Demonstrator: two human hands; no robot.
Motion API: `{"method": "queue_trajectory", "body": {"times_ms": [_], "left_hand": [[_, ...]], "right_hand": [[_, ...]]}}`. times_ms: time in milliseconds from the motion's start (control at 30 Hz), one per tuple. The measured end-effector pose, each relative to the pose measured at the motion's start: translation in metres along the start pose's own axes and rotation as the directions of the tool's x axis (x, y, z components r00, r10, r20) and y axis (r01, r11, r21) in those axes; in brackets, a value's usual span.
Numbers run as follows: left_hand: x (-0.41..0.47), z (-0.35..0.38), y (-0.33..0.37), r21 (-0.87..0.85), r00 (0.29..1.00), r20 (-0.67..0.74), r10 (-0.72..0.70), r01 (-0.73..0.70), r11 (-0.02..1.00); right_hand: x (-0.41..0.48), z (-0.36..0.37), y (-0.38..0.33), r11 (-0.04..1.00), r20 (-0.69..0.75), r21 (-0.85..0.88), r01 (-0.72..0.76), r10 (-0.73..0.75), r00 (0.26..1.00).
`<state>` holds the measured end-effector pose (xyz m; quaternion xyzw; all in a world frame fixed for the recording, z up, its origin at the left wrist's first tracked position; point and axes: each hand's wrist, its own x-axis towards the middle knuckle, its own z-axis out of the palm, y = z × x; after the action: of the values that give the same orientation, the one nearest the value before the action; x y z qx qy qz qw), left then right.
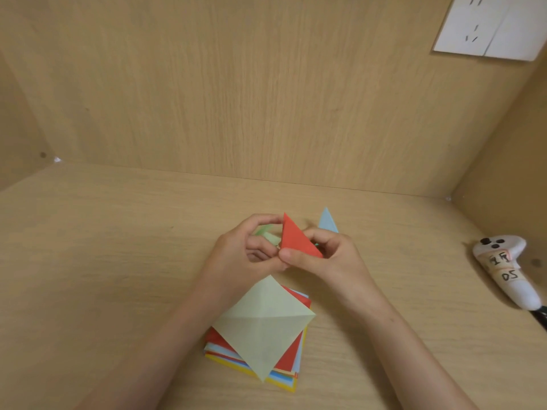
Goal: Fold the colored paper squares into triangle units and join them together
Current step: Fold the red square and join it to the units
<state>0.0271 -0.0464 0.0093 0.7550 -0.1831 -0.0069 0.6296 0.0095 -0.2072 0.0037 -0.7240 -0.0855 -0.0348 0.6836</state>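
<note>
Starting leftmost: gripping a pale green folded unit [268, 235] in the left hand [241, 255], curling round it, up off the desk [103, 276] and just beyond the stack of paper squares [288, 355]. Probably raising it like that to present a pocket to the incoming piece. Only guessing though, with most of the green hiding inside the fist.

Sitting nearer than both hands, the stack itself, topped by a creased pale green square [263, 321] turned cornerwise. Showing fold lines across it, so likely waiting there as next in line for folding, right within reach.

Pinching a red triangle unit [297, 239] in the right hand [331, 258], also just beyond the stack, touching the green piece or very nearly; not managing to tell which. Angling the red toward the green, so looking like slotting one into the other, i.e. working on the joining step rather than folding.

Poking out past the right hand, further beyond the stack, a light blue triangle [327, 221], partly hidden. Not managing to tell whether lying loose on the desk or already joined on.

Well to the right of the stack, lying on the desk, a white handheld controller [500, 261] with a taped label reading 05, seemingly parked clear of the paper work.

Far beyond and right of the stack, up on the back wall [236, 84], a white socket plate [485, 28].
</note>
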Motion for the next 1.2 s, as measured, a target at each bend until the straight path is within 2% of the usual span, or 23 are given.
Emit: {"method": "queue_trajectory", "body": {"times_ms": [167,267,400,500,600,733,867,967,1067,1133,1200], "left_hand": [[0.004,-0.003,0.0,-0.113,0.992,-0.126,-0.001,-0.014,0.993],[0.006,-0.006,0.0,-0.17,0.979,-0.205,-0.019,-0.016,0.985],[0.004,-0.005,-0.001,-0.116,0.989,-0.148,0.002,-0.02,0.993],[0.003,-0.004,-0.003,-0.09,0.992,-0.126,0.023,-0.034,0.995],[0.004,-0.002,-0.003,-0.065,0.986,-0.158,0.057,-0.068,0.996],[0.008,-0.004,-0.006,-0.019,0.958,-0.27,0.095,-0.104,0.994],[0.007,-0.002,-0.009,0.025,0.961,-0.256,0.101,-0.098,0.995],[0.008,-0.006,-0.01,0.033,0.962,-0.271,0.046,-0.038,0.999],[0.009,-0.01,-0.016,0.134,0.977,-0.209,-0.044,0.073,0.988],[0.007,-0.01,-0.021,0.243,0.987,-0.142,-0.081,0.114,0.963],[0.006,-0.01,-0.024,0.298,0.989,-0.096,-0.115,0.139,0.945]], "right_hand": [[0.003,-0.001,0.0,0.994,-0.092,0.109,0.012,-0.001,0.996],[0.003,-0.001,0.002,0.994,-0.073,0.104,-0.018,0.025,0.997],[0.003,-0.002,-0.003,0.996,-0.097,0.088,-0.011,0.019,0.995],[0.003,-0.003,-0.004,1.0,-0.112,0.011,-0.014,0.015,0.994],[0.003,-0.004,-0.004,0.998,-0.11,-0.03,-0.047,0.044,0.993],[0.004,-0.008,-0.008,0.995,-0.131,-0.079,-0.059,0.048,0.99],[0.005,-0.012,-0.008,0.986,-0.157,-0.154,-0.062,0.038,0.987],[0.008,-0.02,-0.004,0.978,-0.299,-0.203,-0.057,-0.007,0.954],[0.012,-0.034,0.0,0.997,-0.539,-0.075,-0.033,-0.013,0.842],[0.014,-0.038,0.003,0.999,-0.61,-0.015,-0.041,0.023,0.792],[0.014,-0.038,0.009,0.996,-0.625,-0.025,-0.084,0.05,0.779]]}}
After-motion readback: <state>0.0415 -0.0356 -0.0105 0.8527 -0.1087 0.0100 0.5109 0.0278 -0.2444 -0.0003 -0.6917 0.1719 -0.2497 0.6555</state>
